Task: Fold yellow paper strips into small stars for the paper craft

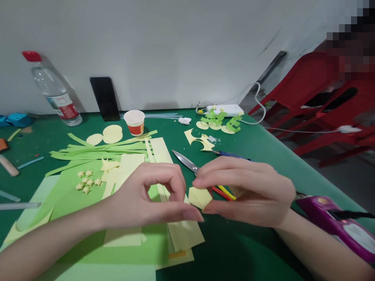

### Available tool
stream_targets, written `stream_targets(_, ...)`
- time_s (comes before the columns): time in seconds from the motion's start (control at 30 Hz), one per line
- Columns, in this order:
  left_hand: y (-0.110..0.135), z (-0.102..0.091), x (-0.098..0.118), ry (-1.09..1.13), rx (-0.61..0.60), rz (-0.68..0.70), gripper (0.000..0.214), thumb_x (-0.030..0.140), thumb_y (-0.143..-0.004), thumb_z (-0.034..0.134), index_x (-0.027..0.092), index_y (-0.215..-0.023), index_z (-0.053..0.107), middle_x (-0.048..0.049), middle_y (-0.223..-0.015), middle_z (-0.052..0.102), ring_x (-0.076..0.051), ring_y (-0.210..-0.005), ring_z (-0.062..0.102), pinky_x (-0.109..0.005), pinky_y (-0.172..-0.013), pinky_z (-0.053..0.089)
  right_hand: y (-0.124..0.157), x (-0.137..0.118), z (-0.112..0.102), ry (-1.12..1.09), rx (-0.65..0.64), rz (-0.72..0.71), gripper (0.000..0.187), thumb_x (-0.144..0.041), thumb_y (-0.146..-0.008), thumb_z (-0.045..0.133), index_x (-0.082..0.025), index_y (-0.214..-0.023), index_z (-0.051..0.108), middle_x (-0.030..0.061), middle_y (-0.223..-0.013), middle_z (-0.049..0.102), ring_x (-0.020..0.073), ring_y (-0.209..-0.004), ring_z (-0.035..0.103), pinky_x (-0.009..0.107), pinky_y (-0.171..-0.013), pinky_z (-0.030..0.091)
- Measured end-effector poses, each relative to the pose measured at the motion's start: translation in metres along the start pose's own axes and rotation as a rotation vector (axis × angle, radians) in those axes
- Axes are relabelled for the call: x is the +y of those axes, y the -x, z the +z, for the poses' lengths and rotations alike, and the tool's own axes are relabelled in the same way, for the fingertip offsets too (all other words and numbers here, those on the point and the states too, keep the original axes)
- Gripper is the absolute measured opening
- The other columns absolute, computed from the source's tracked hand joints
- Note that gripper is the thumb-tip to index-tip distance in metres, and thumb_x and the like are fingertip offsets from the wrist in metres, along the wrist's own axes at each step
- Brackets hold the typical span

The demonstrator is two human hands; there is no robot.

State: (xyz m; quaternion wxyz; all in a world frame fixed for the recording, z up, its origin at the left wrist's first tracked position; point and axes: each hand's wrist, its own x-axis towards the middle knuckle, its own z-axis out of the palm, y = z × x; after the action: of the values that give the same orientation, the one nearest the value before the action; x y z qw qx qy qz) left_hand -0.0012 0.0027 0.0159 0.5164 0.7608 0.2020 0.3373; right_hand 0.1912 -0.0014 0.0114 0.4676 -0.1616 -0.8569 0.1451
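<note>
A small pale-yellow folded paper pentagon [200, 198] is between my two hands, in front of the scissors. My right hand [246, 191] pinches its right side between thumb and fingers. My left hand [155, 193] is curled at its left edge, the thumb along the lower edge; the exact left fingertip contact is partly hidden. Several small finished paper stars [87, 182] lie on a green paper sheet [73, 214] to the left. The metal scissors [185, 161] lie open behind my right hand, which covers their handles. Pale-yellow paper strips [164, 150] lie beneath and behind my left hand.
A paper cup [136, 124], a black phone [104, 98] and a water bottle [58, 93] stand by the wall. Green paper strips [102, 150], yellow paper circles [113, 134] and green paper figures [215, 117] lie around. A purple corded device [340, 222] is at right, near red chairs [304, 86].
</note>
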Motion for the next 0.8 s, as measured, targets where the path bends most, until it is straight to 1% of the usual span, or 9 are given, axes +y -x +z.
stream_targets(0.1, -0.0002, -0.0013, -0.0031, -0.024, -0.019, 0.020, 0.026, 0.033, -0.092, 0.040, 0.017, -0.073, 0.050, 0.0020, -0.072, 0.049, -0.009, -0.067, 0.048, -0.020, -0.062, 0.040, -0.0009, 0.0001, -0.0011, -0.001, 0.012, -0.002, 0.009, -0.018, -0.085, 0.057, -0.012, -0.091, 0.058, 0.0056, -0.078, 0.064, 0.0102, -0.066, 0.059, 0.020, -0.052, 0.051)
stream_targets(0.17, -0.0003, -0.0008, -0.0047, -0.053, -0.029, 0.029, 0.026, 0.032, -0.094, 0.035, 0.018, -0.077, 0.048, 0.0012, -0.074, 0.049, -0.010, -0.070, 0.048, -0.022, -0.064, 0.041, -0.0014, -0.0001, -0.0017, 0.012, 0.011, -0.004, 0.010, -0.018, -0.085, 0.057, -0.012, -0.091, 0.058, 0.0058, -0.079, 0.064, 0.0101, -0.066, 0.059, 0.021, -0.052, 0.051)
stream_targets(0.3, -0.0004, 0.0019, -0.0052, -0.122, -0.015, 0.071, 0.022, 0.027, -0.093, 0.041, 0.017, -0.074, 0.046, 0.0017, -0.073, 0.049, -0.009, -0.068, 0.048, -0.021, -0.062, 0.041, -0.0028, -0.0023, -0.0042, 0.073, -0.019, -0.028, 0.009, -0.019, -0.086, 0.055, -0.011, -0.091, 0.057, 0.0060, -0.077, 0.064, 0.0096, -0.065, 0.059, 0.020, -0.054, 0.051)
stream_targets(0.43, 0.0004, 0.0041, -0.0056, -0.200, 0.083, 0.118, 0.019, 0.020, -0.088, 0.049, 0.016, -0.070, 0.047, 0.0024, -0.067, 0.050, -0.008, -0.062, 0.047, -0.020, -0.057, 0.039, -0.0039, -0.0059, -0.0062, 0.131, -0.071, 0.011, 0.007, -0.018, -0.086, 0.055, -0.012, -0.090, 0.057, 0.0054, -0.077, 0.064, 0.0094, -0.066, 0.060, 0.019, -0.055, 0.052)
stream_targets(0.5, 0.0009, 0.0044, -0.0069, -0.254, 0.137, 0.180, 0.018, 0.016, -0.085, 0.053, 0.016, -0.068, 0.048, 0.0025, -0.065, 0.051, -0.008, -0.061, 0.048, -0.020, -0.055, 0.038, -0.0036, -0.0067, -0.0055, 0.152, -0.054, 0.032, 0.006, -0.017, -0.085, 0.056, -0.013, -0.089, 0.057, 0.0048, -0.078, 0.065, 0.0093, -0.065, 0.060, 0.019, -0.055, 0.051)
stream_targets(0.57, 0.0014, 0.0039, -0.0083, -0.274, 0.166, 0.218, 0.017, 0.017, -0.085, 0.054, 0.016, -0.069, 0.049, 0.0022, -0.066, 0.051, -0.009, -0.062, 0.048, -0.021, -0.056, 0.038, -0.0031, -0.0065, -0.0039, 0.167, -0.036, 0.038, 0.007, -0.015, -0.083, 0.059, -0.013, -0.089, 0.057, 0.0043, -0.077, 0.065, 0.0094, -0.064, 0.060, 0.020, -0.055, 0.051)
stream_targets(0.63, 0.0018, 0.0032, -0.0090, -0.251, 0.148, 0.180, 0.021, 0.025, -0.091, 0.045, 0.016, -0.073, 0.050, 0.0007, -0.069, 0.053, -0.010, -0.065, 0.050, -0.022, -0.059, 0.040, -0.0024, -0.0057, -0.0021, 0.180, -0.021, 0.038, 0.009, -0.014, -0.081, 0.060, -0.014, -0.089, 0.056, 0.0038, -0.077, 0.065, 0.0095, -0.063, 0.060, 0.020, -0.055, 0.052)
stream_targets(0.7, 0.0020, 0.0026, -0.0084, -0.237, 0.076, 0.105, 0.032, 0.034, -0.095, 0.032, 0.016, -0.074, 0.050, -0.0005, -0.072, 0.053, -0.011, -0.067, 0.050, -0.024, -0.062, 0.041, -0.0017, -0.0051, -0.0003, 0.190, -0.008, 0.038, 0.010, -0.014, -0.081, 0.061, -0.014, -0.090, 0.057, 0.0035, -0.076, 0.065, 0.0094, -0.063, 0.059, 0.020, -0.054, 0.051)
stream_targets(0.8, 0.0020, 0.0030, -0.0059, -0.320, -0.013, 0.059, 0.033, 0.031, -0.095, 0.031, 0.016, -0.070, 0.045, 0.0022, -0.067, 0.046, -0.009, -0.061, 0.045, -0.021, -0.057, 0.038, -0.0001, -0.0051, 0.0016, 0.208, -0.010, 0.050, 0.011, -0.013, -0.080, 0.062, -0.013, -0.089, 0.058, 0.0042, -0.078, 0.065, 0.0087, -0.064, 0.059, 0.019, -0.051, 0.050)
